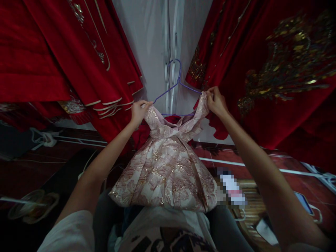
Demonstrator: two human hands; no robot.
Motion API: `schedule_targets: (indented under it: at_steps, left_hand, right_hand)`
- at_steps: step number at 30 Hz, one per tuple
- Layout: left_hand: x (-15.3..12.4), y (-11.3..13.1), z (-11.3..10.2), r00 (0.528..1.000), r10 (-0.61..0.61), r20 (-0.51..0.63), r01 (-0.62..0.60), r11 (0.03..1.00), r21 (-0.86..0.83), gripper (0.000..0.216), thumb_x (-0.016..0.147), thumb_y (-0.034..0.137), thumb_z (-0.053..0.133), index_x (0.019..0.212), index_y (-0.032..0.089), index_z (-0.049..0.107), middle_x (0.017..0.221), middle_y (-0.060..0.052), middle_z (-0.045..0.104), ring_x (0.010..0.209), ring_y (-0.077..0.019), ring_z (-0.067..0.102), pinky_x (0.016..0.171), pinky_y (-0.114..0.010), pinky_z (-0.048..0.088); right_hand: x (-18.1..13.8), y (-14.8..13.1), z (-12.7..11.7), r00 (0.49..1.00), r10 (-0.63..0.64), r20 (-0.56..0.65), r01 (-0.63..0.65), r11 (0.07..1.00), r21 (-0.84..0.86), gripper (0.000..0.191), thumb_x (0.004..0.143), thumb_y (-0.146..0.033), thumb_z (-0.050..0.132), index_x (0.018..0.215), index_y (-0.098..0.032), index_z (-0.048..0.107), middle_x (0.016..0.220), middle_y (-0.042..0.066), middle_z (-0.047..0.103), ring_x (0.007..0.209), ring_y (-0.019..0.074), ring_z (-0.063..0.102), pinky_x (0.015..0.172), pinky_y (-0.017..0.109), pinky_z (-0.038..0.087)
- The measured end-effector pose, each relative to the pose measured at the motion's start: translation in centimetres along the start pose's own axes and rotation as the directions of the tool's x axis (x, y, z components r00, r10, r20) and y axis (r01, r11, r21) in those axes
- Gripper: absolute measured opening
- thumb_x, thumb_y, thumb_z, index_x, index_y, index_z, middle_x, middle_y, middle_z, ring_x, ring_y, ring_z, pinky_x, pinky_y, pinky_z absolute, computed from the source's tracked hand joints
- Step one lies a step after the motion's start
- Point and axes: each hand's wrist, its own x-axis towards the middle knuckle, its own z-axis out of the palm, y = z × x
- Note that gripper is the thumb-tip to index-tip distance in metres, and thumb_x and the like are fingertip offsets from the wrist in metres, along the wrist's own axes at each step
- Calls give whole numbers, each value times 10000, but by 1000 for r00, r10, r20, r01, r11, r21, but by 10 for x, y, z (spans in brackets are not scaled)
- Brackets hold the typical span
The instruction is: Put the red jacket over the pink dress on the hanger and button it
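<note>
A small pink and gold brocade dress [168, 168] hangs on a thin purple wire hanger [179, 73] in the middle of the head view. Its skirt spreads down over my lap. At the dress's left shoulder edge, my left hand [139, 112] pinches the fabric beside the hanger's end. My right hand [216, 101] grips the opposite shoulder between thumb and fingers, a little higher up. The hanger's hook rises in front of white vertical poles, and whether it rests on anything is unclear. The hanger's lower bar shows across the neckline.
Red embroidered garments [105, 70] hang at left, and a sequined red one [288, 70] at right. A bamboo stool [252, 210] stands by my right leg, with a partly blurred object on it. A phone [303, 203] lies at right. A clear bowl [28, 206] sits at lower left.
</note>
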Motion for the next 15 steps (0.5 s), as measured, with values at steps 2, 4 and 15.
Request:
schedule_targets:
  at_steps: [2,4,15]
  left_hand:
    - [5,-30,-13,987,-91,-136,97,994,42,352,745,514,670,731,162,689,731,-14,694,684,-138,601,680,-231,454]
    - [4,-58,-21,971,-163,-177,170,985,23,351,762,508,645,728,162,690,713,-19,688,667,-140,605,669,-233,452]
    - [0,-103,-15,978,-197,-67,195,980,-33,288,792,440,603,763,170,700,815,-39,695,817,-165,630,796,-270,475]
  right_hand:
    - [1,0,-2,1000,-3,18,3,1000,6,387,939,-496,344,1182,-240,503,1051,90,645,975,244,622,859,368,485]
    - [2,-1,-1,999,-13,34,13,1000,13,399,926,-515,367,1182,-246,513,1030,76,648,946,235,624,852,369,495]
    - [5,-1,0,999,-17,50,17,1000,5,398,924,-518,384,1184,-252,525,1025,68,644,917,225,623,852,370,501]
